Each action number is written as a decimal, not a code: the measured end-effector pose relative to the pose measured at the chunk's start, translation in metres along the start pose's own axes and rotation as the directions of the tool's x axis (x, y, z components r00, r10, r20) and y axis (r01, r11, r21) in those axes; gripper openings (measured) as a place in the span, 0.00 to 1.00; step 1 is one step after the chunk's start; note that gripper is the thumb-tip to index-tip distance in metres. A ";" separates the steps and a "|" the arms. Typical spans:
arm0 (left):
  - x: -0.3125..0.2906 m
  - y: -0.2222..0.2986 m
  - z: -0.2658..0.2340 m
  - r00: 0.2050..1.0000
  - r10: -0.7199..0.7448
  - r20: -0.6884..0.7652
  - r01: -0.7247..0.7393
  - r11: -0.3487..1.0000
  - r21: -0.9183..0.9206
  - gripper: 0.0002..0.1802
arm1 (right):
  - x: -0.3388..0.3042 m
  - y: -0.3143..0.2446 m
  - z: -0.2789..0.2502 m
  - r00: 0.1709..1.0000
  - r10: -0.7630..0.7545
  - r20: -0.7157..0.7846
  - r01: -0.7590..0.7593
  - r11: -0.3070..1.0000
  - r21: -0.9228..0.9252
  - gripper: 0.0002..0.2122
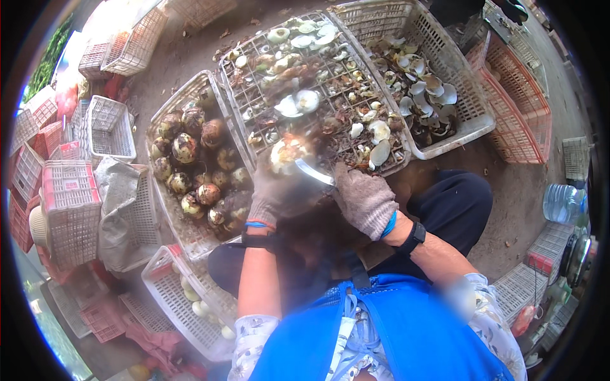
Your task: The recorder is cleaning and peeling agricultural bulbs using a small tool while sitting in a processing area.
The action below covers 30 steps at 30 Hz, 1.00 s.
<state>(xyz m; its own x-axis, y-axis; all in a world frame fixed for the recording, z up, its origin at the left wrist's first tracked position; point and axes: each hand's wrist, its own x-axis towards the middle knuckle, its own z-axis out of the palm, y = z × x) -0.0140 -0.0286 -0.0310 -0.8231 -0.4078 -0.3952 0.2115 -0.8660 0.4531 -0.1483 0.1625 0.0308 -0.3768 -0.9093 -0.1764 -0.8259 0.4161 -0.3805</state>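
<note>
My left hand [270, 193], in a dirty knit glove, is closed around a bulb [292, 151] with a pale, partly brown cut face. In my right hand [365, 198], gloved the same way, is a small knife with a curved, shiny blade [316, 173]. The blade points left and lies close to the bulb's near side; contact cannot be made out. Just beyond both hands, a plastic grid crate [254, 101] bears loose white scales [298, 103] and brown peelings. Left of it stands a crate [166, 219] of brown-skinned bulbs [185, 148].
At the far right, a deep white crate [457, 145] holds many discarded scales [422, 95]. Pale peeled bulbs [201, 308] sit in a white basket [166, 298] by my left knee. Red crates [518, 108], stacked baskets [71, 209] and a water jug [564, 203] stand around.
</note>
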 end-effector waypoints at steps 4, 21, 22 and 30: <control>0.004 -0.010 0.009 0.986 -0.109 0.124 0.136 0.964 -0.229 0.42 | 0.016 -0.005 0.006 0.996 0.055 -0.070 -0.056 0.998 -0.024 0.18; -0.024 -0.028 0.030 0.879 0.474 0.045 -0.046 -0.011 0.999 0.50 | -0.003 0.010 -0.012 0.999 -0.002 -0.032 0.019 0.841 0.541 0.19; -0.025 -0.027 0.040 0.895 0.439 0.079 -0.059 -0.059 0.997 0.51 | 0.000 0.007 -0.012 0.999 -0.001 -0.034 0.019 0.839 0.543 0.19; -0.053 -0.027 0.020 0.891 0.402 0.210 -0.150 -0.174 0.973 0.54 | 0.034 0.045 0.032 0.992 0.111 0.066 -0.117 0.555 0.823 0.20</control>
<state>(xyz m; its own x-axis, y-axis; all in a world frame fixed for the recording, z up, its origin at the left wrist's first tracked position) 0.0130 0.0224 -0.0067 -0.7588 -0.6513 -0.0024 -0.4258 0.4933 0.7585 -0.1844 0.1503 -0.0215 -0.4379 -0.8552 -0.2772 -0.0691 0.3394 -0.9381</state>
